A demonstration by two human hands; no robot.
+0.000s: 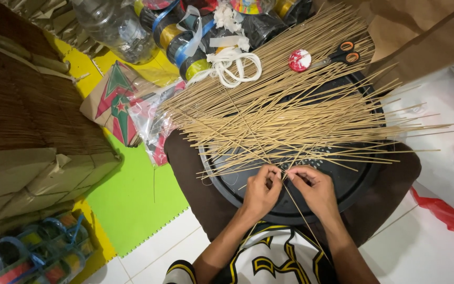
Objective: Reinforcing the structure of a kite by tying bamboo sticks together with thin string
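- Left hand (261, 190) and right hand (313, 188) side by side at near edge of round black tray (361, 181) resting on lap; fingertips of both pressed together, pinching same thin bamboo stick (295, 202) that runs diagonally down toward shirt.
- Stick in hand: likely very light, stiff along length but springy, snaps if bent hard. Smooth, thin, so easy to roll between fingertips; best pinched near one end, second hand close by for support.
- Loose bamboo sticks (290, 113) fanned across tray, overhanging rim toward right and far side. Too many and too crossed to count; dozens at least.
- Scissors (342, 55), orange handles: one, at far side beyond sticks.
- Round red-and-white disc (299, 60): one, just beside scissors.
- White cord bundle (232, 66): one, near far ends of sticks.
- Kite with red-green star print (114, 102): one, on green mat at left.
- Clear plastic bottle (114, 26): one, top left.
- String spools (185, 39) near top: several, partly hidden, exact count unclear.
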